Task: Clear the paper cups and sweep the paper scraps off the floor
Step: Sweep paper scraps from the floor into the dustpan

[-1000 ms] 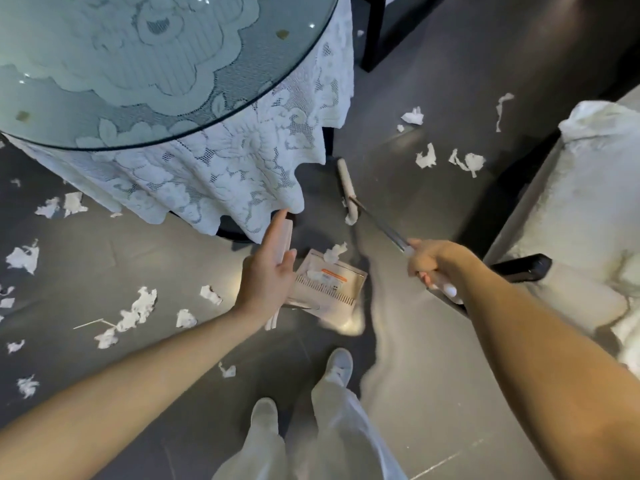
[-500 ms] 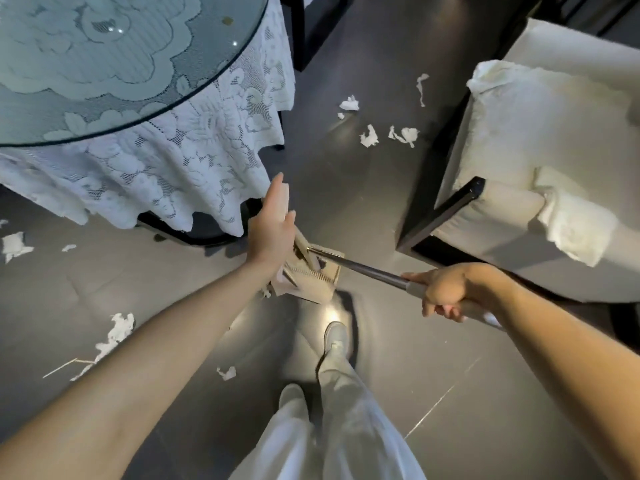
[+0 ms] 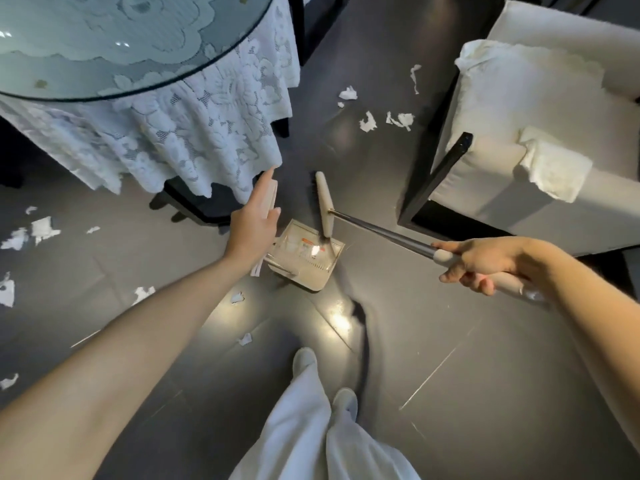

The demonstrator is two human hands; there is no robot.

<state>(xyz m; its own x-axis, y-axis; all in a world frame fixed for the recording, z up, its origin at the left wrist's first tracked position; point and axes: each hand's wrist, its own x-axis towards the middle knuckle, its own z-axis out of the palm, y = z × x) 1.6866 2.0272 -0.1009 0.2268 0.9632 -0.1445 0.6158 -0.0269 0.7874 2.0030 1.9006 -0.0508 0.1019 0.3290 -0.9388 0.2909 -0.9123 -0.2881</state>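
My left hand (image 3: 252,223) grips the upright cream handle of a beige dustpan (image 3: 304,259) that rests on the dark floor just ahead of my feet. My right hand (image 3: 485,261) grips the cream grip of a broom whose metal pole (image 3: 377,230) runs left to the broom head (image 3: 323,202). The head's near end lies over the dustpan. White paper scraps lie on the floor: a cluster (image 3: 370,112) beyond the broom, more (image 3: 34,232) at the far left, and small bits (image 3: 242,318) near my left forearm. No paper cups are visible.
A round glass-topped table (image 3: 104,46) with a white lace cloth (image 3: 194,133) fills the upper left. A white cushioned chair (image 3: 533,126) with a black frame stands at the right. My white shoes and trousers (image 3: 318,410) are at the bottom centre.
The view has shifted left and nearer. The broom head, which lay in the dustpan, now reaches out past its far edge. Both hands keep their hold.
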